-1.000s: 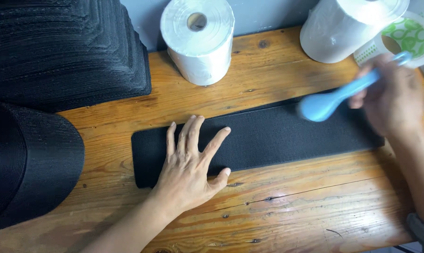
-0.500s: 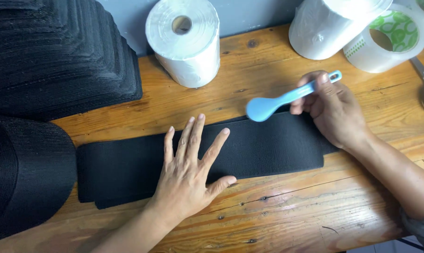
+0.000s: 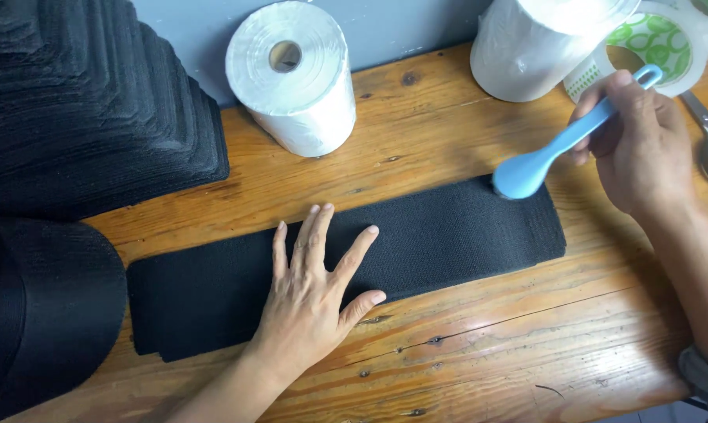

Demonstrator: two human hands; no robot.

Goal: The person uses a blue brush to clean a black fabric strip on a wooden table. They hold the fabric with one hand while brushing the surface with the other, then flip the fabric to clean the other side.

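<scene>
Your left hand (image 3: 311, 301) lies flat with fingers spread on the black fabric strip (image 3: 440, 235), which stretches across the middle of the frame on the wooden table (image 3: 464, 352); that open palm pins the strip so it cannot slide. Your right hand (image 3: 644, 145), at the upper right, is closed around the handle of a light blue brush (image 3: 561, 149), angled down so its rounded head meets the strip's far right end. Behind sit a white paper roll (image 3: 295, 78) and, upper left, a stack of black fabric (image 3: 88, 110).
</scene>
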